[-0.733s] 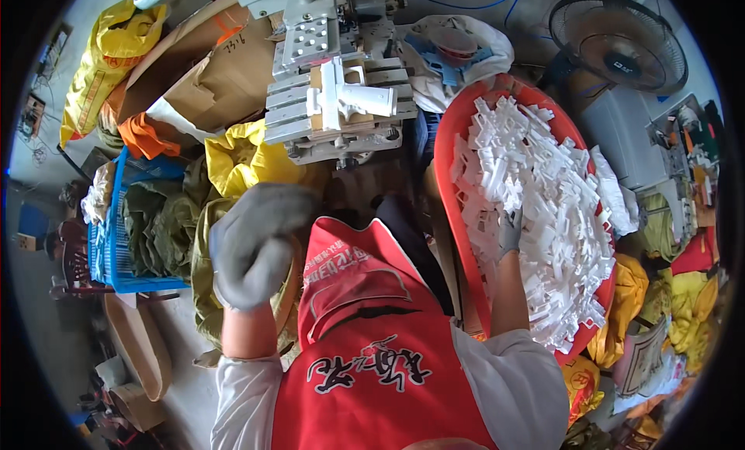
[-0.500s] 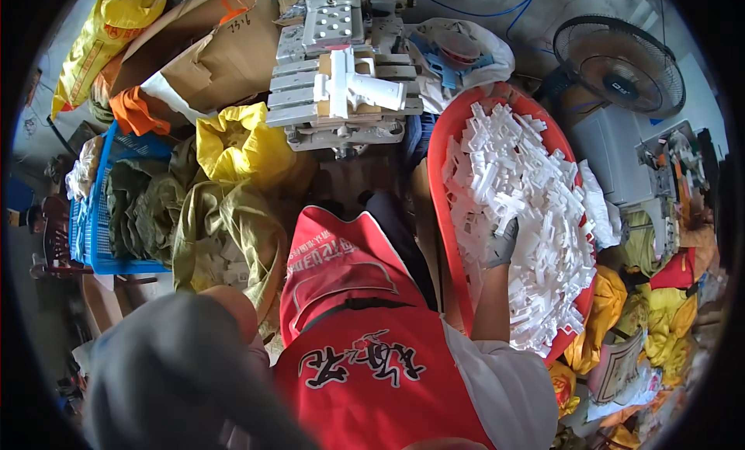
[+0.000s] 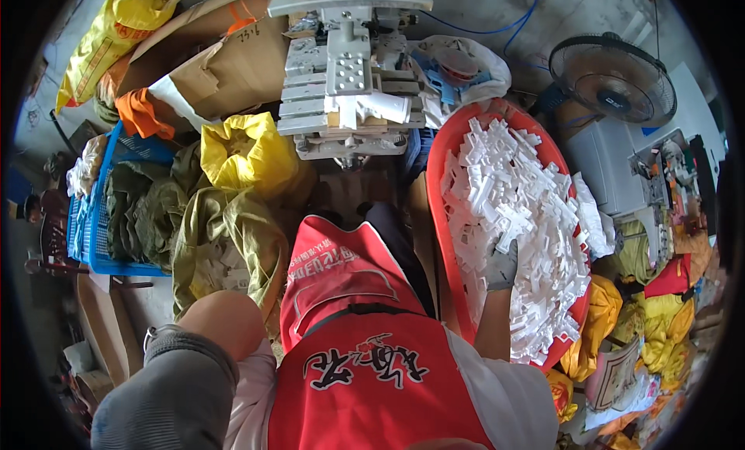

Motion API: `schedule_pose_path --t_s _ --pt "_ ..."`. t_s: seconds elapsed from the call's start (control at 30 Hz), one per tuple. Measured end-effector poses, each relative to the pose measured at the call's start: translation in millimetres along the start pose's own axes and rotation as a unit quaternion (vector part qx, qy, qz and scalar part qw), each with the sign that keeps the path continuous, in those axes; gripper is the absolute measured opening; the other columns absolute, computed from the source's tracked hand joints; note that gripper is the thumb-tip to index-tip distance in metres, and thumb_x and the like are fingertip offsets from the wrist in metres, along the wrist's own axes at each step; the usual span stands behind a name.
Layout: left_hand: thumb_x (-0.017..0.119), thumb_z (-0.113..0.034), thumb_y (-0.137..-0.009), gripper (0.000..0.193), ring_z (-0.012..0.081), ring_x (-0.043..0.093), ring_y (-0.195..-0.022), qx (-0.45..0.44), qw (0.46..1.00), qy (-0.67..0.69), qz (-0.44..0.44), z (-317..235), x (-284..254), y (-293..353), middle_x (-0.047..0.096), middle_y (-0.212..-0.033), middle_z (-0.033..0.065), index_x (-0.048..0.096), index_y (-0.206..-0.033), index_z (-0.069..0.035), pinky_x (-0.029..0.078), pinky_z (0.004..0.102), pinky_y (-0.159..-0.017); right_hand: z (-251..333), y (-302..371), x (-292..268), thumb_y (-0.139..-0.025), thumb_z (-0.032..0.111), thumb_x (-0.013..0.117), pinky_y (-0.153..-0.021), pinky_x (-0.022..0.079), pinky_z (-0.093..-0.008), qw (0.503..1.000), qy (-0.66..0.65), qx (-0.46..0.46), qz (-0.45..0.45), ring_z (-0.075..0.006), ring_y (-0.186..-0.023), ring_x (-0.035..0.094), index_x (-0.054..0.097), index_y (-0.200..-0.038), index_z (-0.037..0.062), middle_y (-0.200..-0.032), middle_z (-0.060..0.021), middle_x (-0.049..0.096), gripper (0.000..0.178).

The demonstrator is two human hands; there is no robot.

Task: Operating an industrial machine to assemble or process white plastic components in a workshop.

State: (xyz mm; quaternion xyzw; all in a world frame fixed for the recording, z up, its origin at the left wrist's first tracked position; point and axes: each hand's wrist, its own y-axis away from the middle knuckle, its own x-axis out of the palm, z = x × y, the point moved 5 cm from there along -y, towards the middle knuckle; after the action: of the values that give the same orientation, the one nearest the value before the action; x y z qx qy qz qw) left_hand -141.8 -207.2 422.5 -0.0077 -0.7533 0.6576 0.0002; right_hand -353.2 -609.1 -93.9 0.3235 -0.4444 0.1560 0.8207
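My right hand point(image 3: 501, 270), in a grey glove, is sunk among white plastic pistol-shaped parts point(image 3: 535, 287) in a long red tub point(image 3: 436, 217). Its fingers close round one white part point(image 3: 510, 239), though the pile hides some of them. At lower left my left hand point(image 3: 159, 399), also grey-gloved, is raised close to the camera on a bent arm; its fingers are out of sight. Ahead stands a metal press with a perforated plate point(image 3: 349, 68). Beneath the plate, partly covered by it, a white pistol-shaped part point(image 3: 382, 108) lies on the slatted bed point(image 3: 306, 124).
To my left are an open yellow sack point(image 3: 248, 159), an olive sack point(image 3: 194, 232) and a blue basket point(image 3: 97, 252) of dark cloth. A cardboard box point(image 3: 248, 69) sits behind. A fan point(image 3: 613, 77) stands at far right, with yellow bags point(image 3: 601, 330) beside the tub.
The view has tilted slightly. The press's perforated plate now covers more of the white part. My left hand, blurred before, has moved slightly down and left; my right stays in the tub.
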Motion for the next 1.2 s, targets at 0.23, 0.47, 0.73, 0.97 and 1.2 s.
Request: schedule_pose_path --t_s 0.23,0.47,0.73,0.97,1.2 --pt "0.058 -0.017 -0.087 0.017 0.0232 0.060 -0.063 -0.224 0.953 0.174 0.110 -2.9 -12.0 31.6 0.057 -0.074 0.0136 0.060 -0.079 -0.003 0.050 0.0336 -0.055 -7.7 -3.6 37.5 -0.093 0.022 0.054 -0.087 0.050 -0.0339 0.994 -0.053 0.060 0.077 -0.0200 -0.108 0.056 0.054 -0.124 0.0074 -0.119 -0.0038 0.059 0.034" --pt "0.064 -0.002 -0.080 0.033 0.0195 0.063 -0.093 -0.480 0.634 -0.602 -0.072 95.8 -173.3 149.3 0.064 -0.109 0.0106 0.060 -0.113 -0.002 0.050 0.0298 -0.082 -16.5 16.5 95.8 -0.094 0.014 0.053 -0.096 0.043 -0.0336 0.955 0.248 -0.098 0.127 -0.0183 -0.119 0.047 0.044 -0.132 0.0033 -0.129 -0.0068 0.049 0.041" --pt "0.064 -0.005 -0.075 0.034 0.0316 0.061 -0.090 -0.532 0.656 -0.535 0.020 138.4 -220.5 183.9 0.062 -0.104 0.0153 0.059 -0.109 -0.003 0.050 0.0342 -0.081 -32.5 48.8 203.3 -0.095 0.012 0.048 -0.098 0.041 -0.0308 0.901 0.391 -0.124 0.141 -0.0168 -0.116 0.049 0.039 -0.135 0.0016 -0.129 -0.0080 0.048 0.042" --pt "0.064 -0.004 -0.080 0.031 0.0175 0.064 -0.082 -0.399 0.628 -0.640 -0.192 72.1 -225.2 221.7 0.066 -0.094 0.0093 0.059 -0.110 -0.003 0.050 0.0275 -0.075 -92.4 32.6 345.4 -0.089 0.006 0.054 -0.092 0.044 -0.0320 0.729 0.550 -0.246 0.324 -0.0162 -0.107 0.055 0.051 -0.125 0.0046 -0.116 -0.0073 0.057 0.036" --pt "0.059 -0.010 -0.089 0.025 0.0137 0.060 -0.094 -0.419 0.550 -0.631 -0.352 -58.9 -190.8 306.5 0.063 -0.106 0.0083 0.057 -0.112 0.001 0.047 0.0254 -0.085 -148.6 50.3 422.2 -0.080 0.004 0.060 -0.093 0.043 -0.0381 0.417 0.651 -0.424 0.471 -0.0309 -0.105 0.054 0.059 -0.118 0.0132 -0.114 -0.0098 0.058 0.040"
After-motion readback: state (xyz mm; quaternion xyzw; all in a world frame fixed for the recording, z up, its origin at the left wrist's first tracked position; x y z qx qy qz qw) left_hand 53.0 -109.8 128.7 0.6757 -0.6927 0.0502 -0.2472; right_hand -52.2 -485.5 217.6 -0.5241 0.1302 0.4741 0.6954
